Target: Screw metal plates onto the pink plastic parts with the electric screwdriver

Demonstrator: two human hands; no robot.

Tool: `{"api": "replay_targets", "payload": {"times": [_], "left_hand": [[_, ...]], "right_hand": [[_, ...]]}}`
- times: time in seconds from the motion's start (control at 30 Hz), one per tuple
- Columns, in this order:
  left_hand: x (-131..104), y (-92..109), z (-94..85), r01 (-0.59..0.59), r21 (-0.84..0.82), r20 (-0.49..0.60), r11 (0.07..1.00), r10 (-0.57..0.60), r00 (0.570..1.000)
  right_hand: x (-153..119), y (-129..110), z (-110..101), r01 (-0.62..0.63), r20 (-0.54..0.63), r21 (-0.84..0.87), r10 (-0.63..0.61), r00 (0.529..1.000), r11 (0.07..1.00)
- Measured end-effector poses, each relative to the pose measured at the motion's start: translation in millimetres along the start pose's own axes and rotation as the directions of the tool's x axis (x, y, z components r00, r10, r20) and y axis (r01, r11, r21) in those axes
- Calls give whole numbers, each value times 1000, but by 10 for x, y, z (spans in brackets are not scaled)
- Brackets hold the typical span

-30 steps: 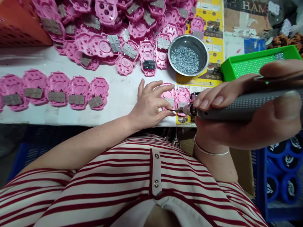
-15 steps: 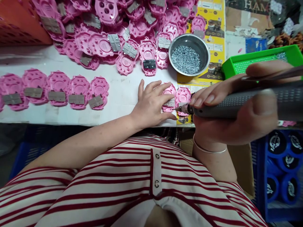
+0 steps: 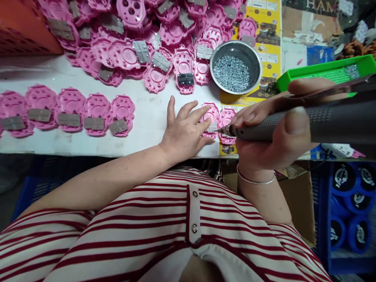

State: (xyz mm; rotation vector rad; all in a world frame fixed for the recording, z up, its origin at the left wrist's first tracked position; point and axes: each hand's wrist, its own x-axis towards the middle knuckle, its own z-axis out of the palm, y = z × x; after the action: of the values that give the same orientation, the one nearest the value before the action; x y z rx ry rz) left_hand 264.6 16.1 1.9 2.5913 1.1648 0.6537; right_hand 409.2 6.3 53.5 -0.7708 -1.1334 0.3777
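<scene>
An orange basket with a perforated side stood at the upper left corner of the table. A yellow printed sheet, showing pictures of trucks, lay on the tabletop near a green tray. Beyond the tray were brown pieces, blurred, and a worn board lettered "HAM". Below the table's edge, a cardboard box stood beside a blue crate holding round blue objects with black faces and white markings.

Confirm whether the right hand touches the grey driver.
Touching. The head view shows the right hand wrapped around the grey driver, thumb lying directly against its body.
</scene>
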Motion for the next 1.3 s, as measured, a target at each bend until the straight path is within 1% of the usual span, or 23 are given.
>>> {"api": "replay_targets", "payload": {"times": [0.2,0.4,0.53,0.63,0.73,0.83,0.9,0.97,1.03,1.1,1.2,1.3], "left_hand": [[3,-15,6,-9,-10,-11,1000,8,1000],[5,-19,16,21,-46,16,999,-20,1000],[15,-18,5,20,-78,21,997,-18,1000],[23,-18,-6,16,-101,29,995,-13,999],[26,-25,-11,6,-120,45,993,-1,999],[21,-39,-6,3,-120,52,993,3,999],[10,-47,2,5,-108,44,994,0,999],[-2,-52,17,4,-96,24,995,-1,1000],[-12,-54,35,4,-88,-1,996,-4,1000],[-19,-54,52,7,-79,-21,997,-9,1000],[-26,-56,65,7,-60,-26,998,-9,1000],[-35,-65,66,8,-57,-9,998,-9,1000]], "right_hand": [[-4,54,-15,-15,16,30,15,1000,999],[-13,133,23,4,5,59,-4,1000,998],[-11,189,45,17,7,20,-17,1000,1000],[-15,254,36,30,69,-1,-30,997,1000],[-26,323,9,19,94,-54,-14,996,998],[3,308,-29,54,92,-71,-47,995,996],[63,212,-63,105,54,-37,-103,993,994],[140,70,-108,106,-20,-17,-106,994,994],[210,-58,-168,70,-79,-47,-74,994,996],[252,-116,-239,83,-133,-87,-94,987,993],[261,-64,-343,106,-211,-110,-128,969,988],[237,51,-404,74,-232,-176,-115,966,982]]}}
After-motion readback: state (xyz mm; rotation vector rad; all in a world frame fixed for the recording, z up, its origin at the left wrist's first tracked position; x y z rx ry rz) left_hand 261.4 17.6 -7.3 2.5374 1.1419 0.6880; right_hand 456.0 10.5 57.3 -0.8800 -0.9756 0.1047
